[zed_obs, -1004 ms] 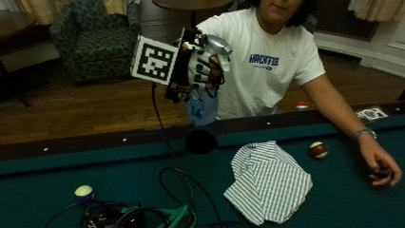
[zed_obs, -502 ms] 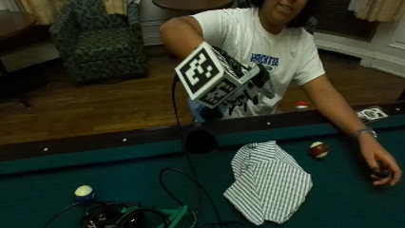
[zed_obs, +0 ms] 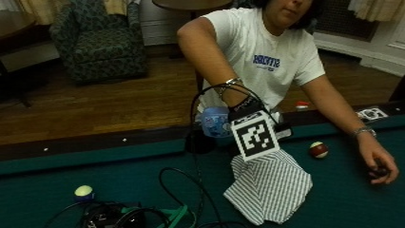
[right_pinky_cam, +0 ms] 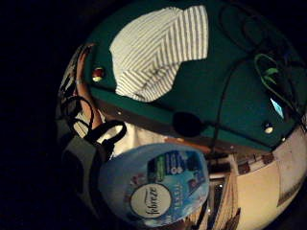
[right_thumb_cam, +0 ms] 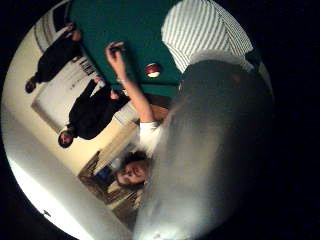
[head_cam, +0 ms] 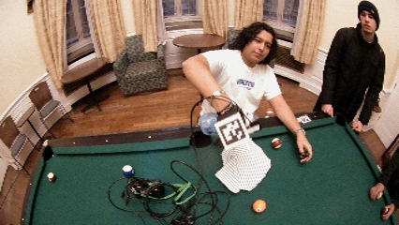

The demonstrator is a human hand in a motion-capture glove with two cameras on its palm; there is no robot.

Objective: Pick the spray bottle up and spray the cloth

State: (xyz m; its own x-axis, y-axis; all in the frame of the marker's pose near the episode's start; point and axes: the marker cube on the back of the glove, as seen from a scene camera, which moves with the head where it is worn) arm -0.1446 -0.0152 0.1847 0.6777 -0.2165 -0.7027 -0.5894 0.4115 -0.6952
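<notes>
overhead, the spray bottle (zed_obs: 216, 122) is gripped by the gloved right hand (zed_obs: 244, 110) just above the striped cloth (zed_obs: 269, 186) on the green table (zed_obs: 95, 166).

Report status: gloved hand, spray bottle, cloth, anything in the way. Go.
Gloved right hand grips pale blue plastic spray bottle, above table edge. Striped grey-and-white cloth flat on green felt just below. Red-and-white billiard ball beside cloth, apart; nothing on cloth.

The marker hides the right hand (zed_obs: 248, 110), so its grip cannot be seen. Only the bottle (zed_obs: 216, 122) base shows; the cloth (zed_obs: 269, 186) top is covered.
</notes>
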